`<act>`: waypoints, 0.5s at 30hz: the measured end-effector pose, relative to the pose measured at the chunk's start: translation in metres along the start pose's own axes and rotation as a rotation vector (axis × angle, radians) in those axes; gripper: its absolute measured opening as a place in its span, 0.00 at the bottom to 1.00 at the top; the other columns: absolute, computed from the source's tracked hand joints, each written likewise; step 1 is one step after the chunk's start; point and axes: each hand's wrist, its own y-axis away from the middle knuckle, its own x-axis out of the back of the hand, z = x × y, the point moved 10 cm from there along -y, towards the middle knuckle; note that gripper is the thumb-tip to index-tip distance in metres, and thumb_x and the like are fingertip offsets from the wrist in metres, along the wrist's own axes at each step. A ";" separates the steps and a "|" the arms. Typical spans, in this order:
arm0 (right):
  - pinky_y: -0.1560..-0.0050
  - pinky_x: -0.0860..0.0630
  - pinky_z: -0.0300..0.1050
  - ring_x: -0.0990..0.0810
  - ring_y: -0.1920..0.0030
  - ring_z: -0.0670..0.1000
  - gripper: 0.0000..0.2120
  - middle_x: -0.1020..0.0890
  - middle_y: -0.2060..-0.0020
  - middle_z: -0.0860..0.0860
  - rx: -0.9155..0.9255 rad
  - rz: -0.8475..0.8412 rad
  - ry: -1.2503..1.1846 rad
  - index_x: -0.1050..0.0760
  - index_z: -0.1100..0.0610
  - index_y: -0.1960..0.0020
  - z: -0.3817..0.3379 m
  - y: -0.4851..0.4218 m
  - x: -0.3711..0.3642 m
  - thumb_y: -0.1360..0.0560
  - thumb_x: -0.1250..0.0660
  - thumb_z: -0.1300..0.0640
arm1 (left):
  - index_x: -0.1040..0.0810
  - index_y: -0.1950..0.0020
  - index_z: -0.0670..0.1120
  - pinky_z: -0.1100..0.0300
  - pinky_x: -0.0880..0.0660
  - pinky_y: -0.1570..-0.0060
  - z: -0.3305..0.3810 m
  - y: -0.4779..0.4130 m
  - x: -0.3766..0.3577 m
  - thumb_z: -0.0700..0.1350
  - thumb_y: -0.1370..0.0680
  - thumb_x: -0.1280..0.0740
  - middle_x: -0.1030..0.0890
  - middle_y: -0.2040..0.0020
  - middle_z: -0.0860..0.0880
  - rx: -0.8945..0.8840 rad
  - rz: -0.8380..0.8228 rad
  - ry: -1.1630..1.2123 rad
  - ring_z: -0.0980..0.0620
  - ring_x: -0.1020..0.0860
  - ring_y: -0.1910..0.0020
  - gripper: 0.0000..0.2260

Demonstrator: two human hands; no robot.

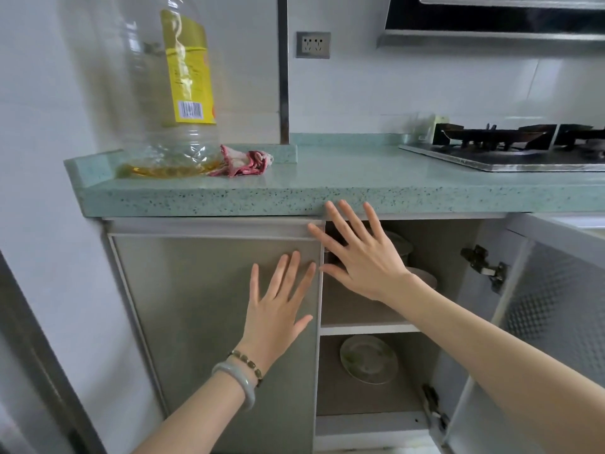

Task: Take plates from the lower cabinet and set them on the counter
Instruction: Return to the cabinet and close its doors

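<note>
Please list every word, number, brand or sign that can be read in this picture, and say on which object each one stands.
No text can be read with certainty.
Yellow label on the oil bottle: printed lines, too blurred to read.
Barcode on the same label: bars and digits visible, digits too small to read.
Wall socket: only plug holes, no words.
Cabinet doors, counter, stove: no writing visible.

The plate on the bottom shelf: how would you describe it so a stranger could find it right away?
Start at the green speckled counter and look below it into the open cabinet compartment on the right. Under the white shelf, on the cabinet floor, lies a round pale plate with a faint greenish pattern. Unlike the dishes on the shelf above, it sits alone, fully in view.
</note>
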 end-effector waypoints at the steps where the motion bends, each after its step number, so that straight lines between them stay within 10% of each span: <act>1: 0.27 0.53 0.65 0.46 0.24 0.61 0.31 0.45 0.24 0.58 -0.012 0.002 0.006 0.47 0.47 0.23 0.001 -0.002 -0.001 0.22 0.51 0.35 | 0.43 0.22 0.49 0.32 0.37 0.34 -0.001 -0.003 0.000 0.63 0.33 0.27 0.44 0.22 0.42 0.003 -0.001 -0.009 0.44 0.42 0.24 0.46; 15: 0.27 0.55 0.64 0.47 0.24 0.60 0.30 0.45 0.24 0.57 -0.145 -0.068 -0.001 0.44 0.50 0.24 -0.002 -0.007 0.002 0.22 0.47 0.39 | 0.36 0.24 0.46 0.34 0.37 0.32 -0.005 -0.016 -0.005 0.55 0.32 0.24 0.37 0.24 0.41 0.051 -0.024 0.068 0.40 0.36 0.26 0.40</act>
